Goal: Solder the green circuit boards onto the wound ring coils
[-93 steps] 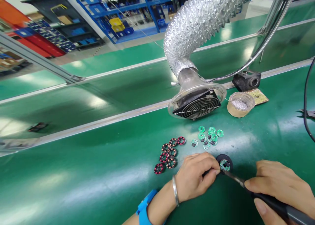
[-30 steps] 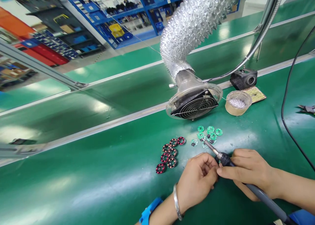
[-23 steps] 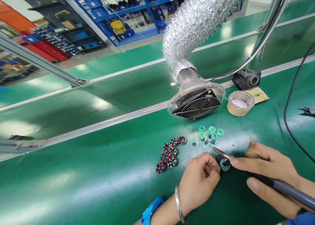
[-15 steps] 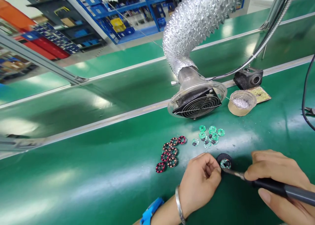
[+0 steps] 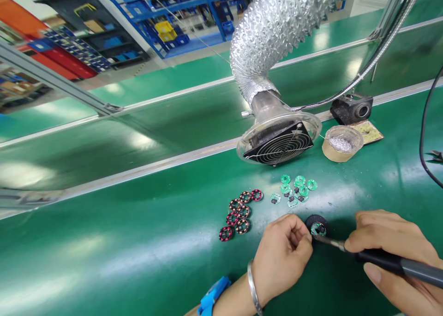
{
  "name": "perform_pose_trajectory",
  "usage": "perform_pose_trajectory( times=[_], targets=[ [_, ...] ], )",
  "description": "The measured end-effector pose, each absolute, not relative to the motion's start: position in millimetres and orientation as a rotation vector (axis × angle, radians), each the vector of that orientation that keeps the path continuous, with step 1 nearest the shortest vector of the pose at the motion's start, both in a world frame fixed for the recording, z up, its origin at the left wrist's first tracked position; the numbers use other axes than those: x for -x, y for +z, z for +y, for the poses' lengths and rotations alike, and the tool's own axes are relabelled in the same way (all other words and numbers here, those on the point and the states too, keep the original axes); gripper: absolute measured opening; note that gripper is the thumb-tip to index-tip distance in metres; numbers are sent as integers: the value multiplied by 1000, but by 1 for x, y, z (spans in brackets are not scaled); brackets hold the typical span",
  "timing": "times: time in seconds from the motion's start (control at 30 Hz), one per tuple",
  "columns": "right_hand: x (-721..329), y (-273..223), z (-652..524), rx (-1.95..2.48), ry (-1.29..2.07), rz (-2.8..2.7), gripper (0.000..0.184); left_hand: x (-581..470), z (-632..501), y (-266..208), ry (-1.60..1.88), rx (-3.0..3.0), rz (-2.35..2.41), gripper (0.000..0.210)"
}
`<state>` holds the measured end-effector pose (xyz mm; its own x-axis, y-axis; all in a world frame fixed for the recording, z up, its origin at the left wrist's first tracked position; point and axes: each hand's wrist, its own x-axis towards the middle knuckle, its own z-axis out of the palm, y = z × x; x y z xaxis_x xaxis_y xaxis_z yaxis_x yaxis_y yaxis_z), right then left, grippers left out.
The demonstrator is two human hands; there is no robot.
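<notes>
My right hand [image 5: 398, 251] grips a soldering iron [image 5: 384, 259] by its dark handle. The iron's metal tip reaches the lower left edge of a small round circuit board [image 5: 318, 229], which sits against a black ring-shaped part [image 5: 315, 220] on the bench. Close by on the left, my left hand [image 5: 285, 251] is closed in a pinch at the board's edge; whatever lies between thumb and forefinger is hidden. A silver bangle [image 5: 254, 288] and a blue wristband [image 5: 214, 295] are on the left arm.
Several wound coil rings [image 5: 242, 211] lie left of the hands, with several green circuit boards [image 5: 299, 182] farther back. A fume extractor [image 5: 280, 143] hangs above. At the back right stand a round tub [image 5: 339, 154], a yellow sponge [image 5: 368, 132] and a black iron holder [image 5: 352, 109].
The whole view has shifted very slightly. Both hands and the soldering iron keep nearly the same pose at the round board.
</notes>
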<state>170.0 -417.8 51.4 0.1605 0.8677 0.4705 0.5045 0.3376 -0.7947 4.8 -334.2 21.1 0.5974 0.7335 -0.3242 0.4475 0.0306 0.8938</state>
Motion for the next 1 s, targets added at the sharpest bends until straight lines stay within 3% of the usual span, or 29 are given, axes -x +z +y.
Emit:
perform_pose_trajectory(
  times=[0.47, 0.63, 0.8, 0.93, 1.0],
  targets=[
    [-194, 50, -418, 1252, 444, -1727, 22, -4, -334, 22, 274, -1636, 996, 6],
    [-192, 31, -404, 1178, 362, -1685, 37, -7, -335, 23, 241, -1852, 1000, 30],
    [-183, 21, -397, 1184, 317, -1816, 26, -8, -321, 18, 282, -1906, 831, 20],
    [-180, 15, -396, 1199, 322, -1886, 29, -10, -307, 13, 298, -1933, 631, 9],
    [-179, 12, -397, 1194, 324, -1902, 32, -8, -305, 12, 298, -1893, 618, 13]
  ],
)
